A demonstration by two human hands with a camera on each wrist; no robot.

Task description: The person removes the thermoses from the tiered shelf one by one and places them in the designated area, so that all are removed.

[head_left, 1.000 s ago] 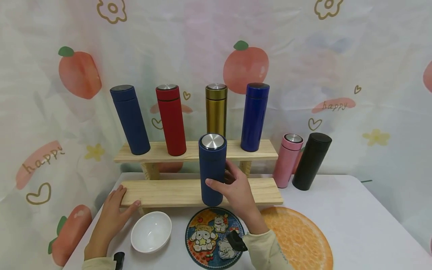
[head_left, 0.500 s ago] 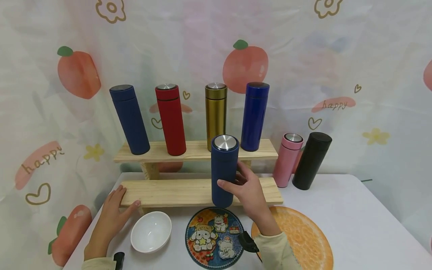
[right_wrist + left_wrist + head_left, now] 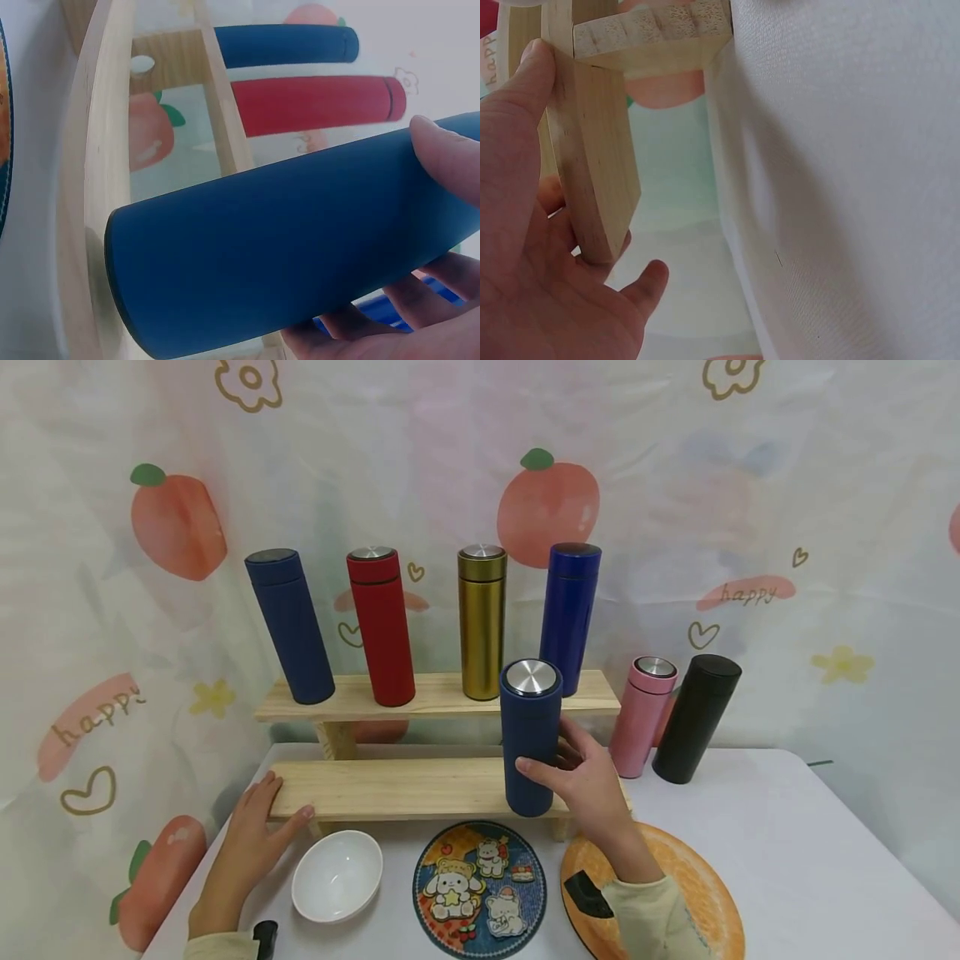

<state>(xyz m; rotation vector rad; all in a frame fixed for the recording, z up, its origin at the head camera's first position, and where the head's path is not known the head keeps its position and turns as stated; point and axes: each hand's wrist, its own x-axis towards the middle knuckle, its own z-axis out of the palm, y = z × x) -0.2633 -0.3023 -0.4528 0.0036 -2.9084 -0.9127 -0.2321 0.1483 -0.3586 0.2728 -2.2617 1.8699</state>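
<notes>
My right hand (image 3: 588, 785) grips a dark blue thermos bottle (image 3: 531, 735) with a silver lid top, thumb across its near side and fingers behind. The bottle is upright, over the right part of the lower board of a two-tier wooden shelf (image 3: 390, 785). Close up in the right wrist view, the base of the blue thermos bottle (image 3: 247, 247) is right at the board. My left hand (image 3: 243, 852) holds the left end of that lower board. The left wrist view shows the thumb of my left hand (image 3: 547, 300) on the board's edge and fingers round its end.
On the upper tier stand a navy bottle (image 3: 291, 627), a red one (image 3: 381, 627), a gold one (image 3: 482, 622) and a glossy blue one (image 3: 572, 610). Pink (image 3: 642, 718) and black bottles (image 3: 695, 718) stand right. In front lie a white bowl (image 3: 337, 877), cartoon mat (image 3: 480, 889) and orange mat (image 3: 705, 893).
My right hand has carried the dark blue thermos bottle rightward along the lower board, uncovering the gold bottle and overlapping the glossy blue one. My left hand stays in place.
</notes>
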